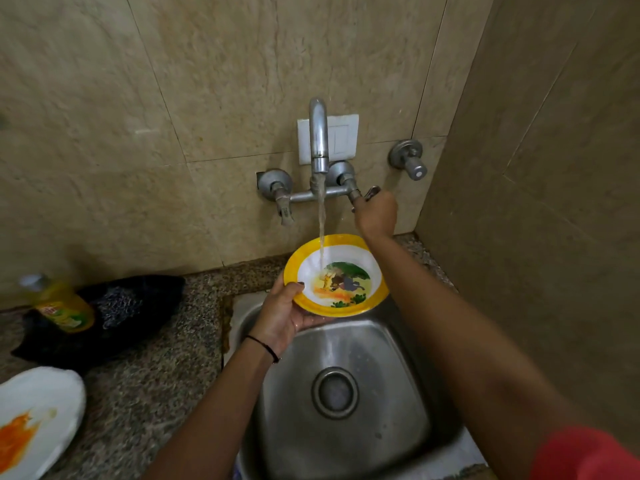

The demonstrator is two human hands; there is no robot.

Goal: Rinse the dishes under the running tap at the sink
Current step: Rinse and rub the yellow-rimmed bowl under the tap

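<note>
A small bowl (337, 277) with a yellow rim and a cartoon picture tilts under the tap (319, 133), and the water stream lands inside it. My left hand (284, 315) holds the bowl by its lower left rim, above the steel sink (398, 344). My right hand (376, 213) reaches up and grips the right tap handle (370, 194) on the wall. A white plate (38, 415) smeared with orange sauce lies on the counter at the lower left.
A yellow dish-soap bottle (59, 304) rests on a dark cloth (117, 313) on the speckled granite counter (156, 386). A second valve (410, 161) sticks out of the wall at the right. The left tap handle (284, 206) hangs down. A side wall closes the right.
</note>
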